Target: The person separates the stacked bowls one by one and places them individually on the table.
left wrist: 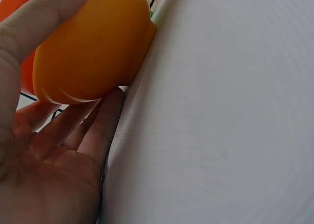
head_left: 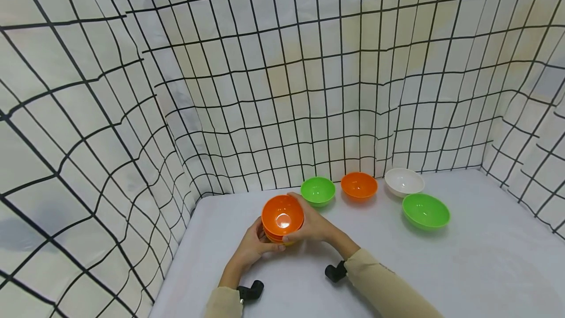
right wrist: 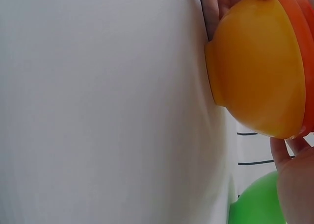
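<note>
Orange bowls [head_left: 282, 215] nest in a yellow bowl [right wrist: 255, 67], exact count unclear, gripped by your left hand [head_left: 253, 246] and right hand [head_left: 311, 223] towards the left of the table [head_left: 499, 239]; stacking looks partway, four other bowls [head_left: 359, 186] standing unstacked.

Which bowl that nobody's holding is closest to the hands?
The leftmost green bowl, just beyond the right hand. The loose orange bowl, white bowl and other green bowl sit farther away, to its right.
</note>
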The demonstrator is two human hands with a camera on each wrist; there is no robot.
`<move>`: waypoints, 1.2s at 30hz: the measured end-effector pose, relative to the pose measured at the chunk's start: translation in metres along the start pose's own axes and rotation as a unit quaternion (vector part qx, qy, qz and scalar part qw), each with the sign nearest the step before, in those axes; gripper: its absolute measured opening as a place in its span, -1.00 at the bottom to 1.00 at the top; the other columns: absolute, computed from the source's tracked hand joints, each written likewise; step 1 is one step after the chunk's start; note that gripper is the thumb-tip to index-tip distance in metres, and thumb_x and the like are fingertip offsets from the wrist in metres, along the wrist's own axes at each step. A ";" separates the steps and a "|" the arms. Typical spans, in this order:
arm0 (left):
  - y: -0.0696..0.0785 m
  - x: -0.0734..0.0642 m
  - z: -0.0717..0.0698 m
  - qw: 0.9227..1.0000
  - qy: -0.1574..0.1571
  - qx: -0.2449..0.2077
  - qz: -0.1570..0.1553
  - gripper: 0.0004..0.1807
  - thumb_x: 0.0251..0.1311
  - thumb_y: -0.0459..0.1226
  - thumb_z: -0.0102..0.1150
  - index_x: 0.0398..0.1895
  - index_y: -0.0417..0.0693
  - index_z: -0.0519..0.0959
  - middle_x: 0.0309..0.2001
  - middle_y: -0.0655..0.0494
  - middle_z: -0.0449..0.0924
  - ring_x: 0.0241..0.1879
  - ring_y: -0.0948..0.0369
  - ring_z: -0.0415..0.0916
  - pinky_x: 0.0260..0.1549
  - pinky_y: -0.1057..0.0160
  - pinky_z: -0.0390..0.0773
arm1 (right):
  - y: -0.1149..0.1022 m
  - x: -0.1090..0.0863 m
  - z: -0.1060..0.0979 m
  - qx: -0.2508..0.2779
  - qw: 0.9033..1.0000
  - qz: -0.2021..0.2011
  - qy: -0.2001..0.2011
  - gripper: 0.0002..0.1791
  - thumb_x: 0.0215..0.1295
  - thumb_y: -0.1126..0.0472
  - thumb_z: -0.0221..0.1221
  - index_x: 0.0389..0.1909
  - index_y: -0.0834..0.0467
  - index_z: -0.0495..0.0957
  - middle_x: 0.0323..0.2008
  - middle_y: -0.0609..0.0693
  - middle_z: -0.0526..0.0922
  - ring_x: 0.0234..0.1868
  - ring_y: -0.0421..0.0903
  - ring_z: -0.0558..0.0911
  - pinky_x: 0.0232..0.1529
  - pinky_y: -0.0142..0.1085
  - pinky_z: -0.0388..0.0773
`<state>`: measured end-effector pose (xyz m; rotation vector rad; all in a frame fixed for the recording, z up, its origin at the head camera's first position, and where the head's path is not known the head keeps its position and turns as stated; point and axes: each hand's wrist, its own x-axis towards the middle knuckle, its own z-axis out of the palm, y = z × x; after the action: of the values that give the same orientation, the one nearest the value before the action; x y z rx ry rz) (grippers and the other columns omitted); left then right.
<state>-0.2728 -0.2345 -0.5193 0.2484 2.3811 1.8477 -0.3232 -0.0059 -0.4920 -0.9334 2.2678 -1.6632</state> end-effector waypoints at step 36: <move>-0.001 0.001 0.000 1.000 0.011 0.014 -0.002 0.15 -0.13 -0.19 0.68 0.57 0.17 0.20 0.51 0.15 0.34 0.53 0.02 0.25 0.54 -0.09 0.22 | -0.027 -0.010 -0.016 0.001 0.998 0.001 0.060 0.30 -0.06 0.05 0.61 0.61 -0.13 -0.05 0.45 -0.07 0.33 0.41 0.04 0.41 0.38 0.07 0.52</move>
<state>-0.2741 -0.2348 -0.5200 0.2276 2.4207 1.8268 -0.3125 0.0072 -0.4636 -0.8515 2.3405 -1.7658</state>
